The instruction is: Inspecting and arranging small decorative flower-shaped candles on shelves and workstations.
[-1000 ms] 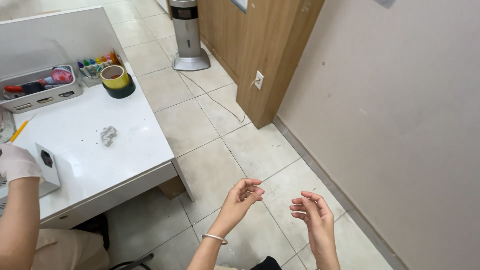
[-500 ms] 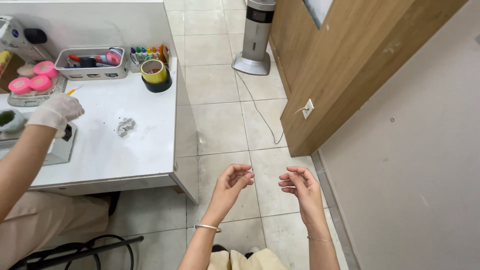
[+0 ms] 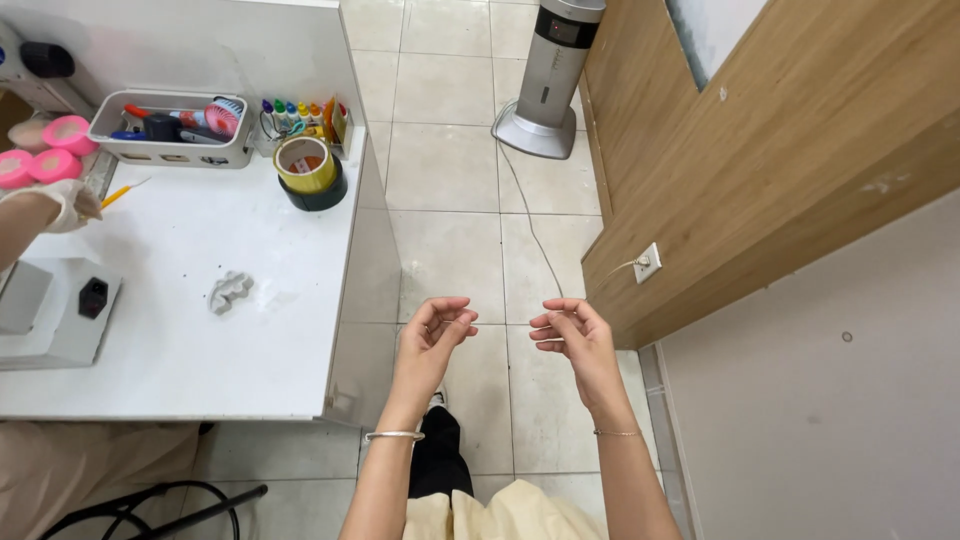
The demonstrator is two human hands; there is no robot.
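Both hands raised over bare tiled floor (image 3: 450, 230), right of the white desk (image 3: 200, 330) edge, open room ahead up to the tower fan (image 3: 552, 75) and wood panel wall (image 3: 760, 170). Left hand (image 3: 437, 335) and right hand (image 3: 572, 335) level, palms facing inward, fingers curled, pinching a thin thread (image 3: 503, 322) stretched taut between them, barely visible. Bracelets on both wrists. On desk: crumpled grey lump (image 3: 230, 291), stacked tape rolls (image 3: 309, 172), white tray (image 3: 170, 130). Co-worker's gloved hand (image 3: 58, 205) at far left desk edge.
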